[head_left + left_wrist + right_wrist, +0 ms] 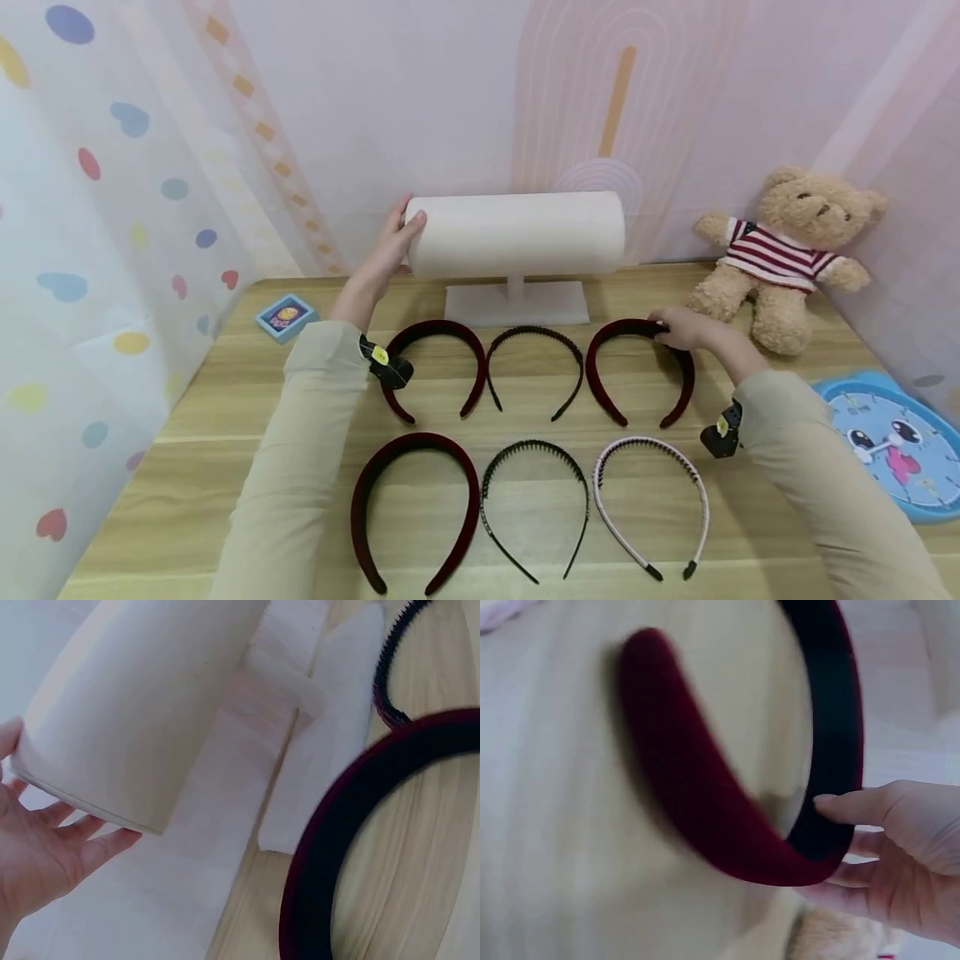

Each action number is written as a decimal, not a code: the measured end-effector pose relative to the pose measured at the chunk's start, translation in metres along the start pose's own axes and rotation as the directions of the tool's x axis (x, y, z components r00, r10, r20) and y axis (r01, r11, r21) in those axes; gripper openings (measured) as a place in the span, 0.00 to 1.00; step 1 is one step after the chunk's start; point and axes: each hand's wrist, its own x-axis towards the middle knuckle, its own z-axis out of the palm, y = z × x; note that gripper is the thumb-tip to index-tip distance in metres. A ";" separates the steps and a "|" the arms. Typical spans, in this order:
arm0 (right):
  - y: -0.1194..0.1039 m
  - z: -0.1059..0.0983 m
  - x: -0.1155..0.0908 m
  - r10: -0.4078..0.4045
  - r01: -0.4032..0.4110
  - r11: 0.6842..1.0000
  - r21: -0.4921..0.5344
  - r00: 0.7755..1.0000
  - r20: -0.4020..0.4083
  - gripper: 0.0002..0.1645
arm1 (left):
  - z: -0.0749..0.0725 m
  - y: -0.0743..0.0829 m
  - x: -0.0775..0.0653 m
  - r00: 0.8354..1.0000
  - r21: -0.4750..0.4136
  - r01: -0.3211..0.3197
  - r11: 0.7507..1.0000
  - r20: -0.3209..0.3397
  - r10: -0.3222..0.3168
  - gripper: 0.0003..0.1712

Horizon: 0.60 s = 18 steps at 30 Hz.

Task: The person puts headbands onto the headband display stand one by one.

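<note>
A white cylindrical headband display stand (517, 233) stands at the back of the table on a flat base. My left hand (384, 254) grips its left end, with the thumb and fingers spread around the rim (82, 806). At the back right, my right hand (684, 327) pinches a padded dark red velvet headband (597, 383) by the right side of its arch. In the right wrist view the thumb lies on the dark inner face of that headband (832, 750), with the fingers behind the outer side.
In the back row are another dark red headband (480, 375) and a thin black toothed one (525, 331). Nearer lie a dark red headband (360, 508), a black toothed one (585, 500) and a pale pink one (705, 508). A teddy bear (780, 258), blue clock (892, 450) and small blue box (287, 317) surround them.
</note>
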 end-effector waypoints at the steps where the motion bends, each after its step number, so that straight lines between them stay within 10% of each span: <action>1: 0.000 -0.006 -0.002 0.013 -0.013 1.000 0.023 1.000 0.019 0.22 | 0.000 -0.001 0.000 1.000 -0.016 0.001 1.000 -0.009 -0.001 0.39; 10: -0.008 -0.064 -0.011 0.258 -0.249 0.927 0.280 0.966 0.004 0.32 | 0.003 -0.002 0.002 1.000 -0.047 0.011 0.999 -0.026 -0.012 0.37; 18: -0.042 -0.089 -0.008 0.381 -0.289 0.886 0.364 0.899 -0.215 0.42 | 0.005 -0.005 0.003 0.999 -0.060 0.006 0.998 -0.049 -0.009 0.37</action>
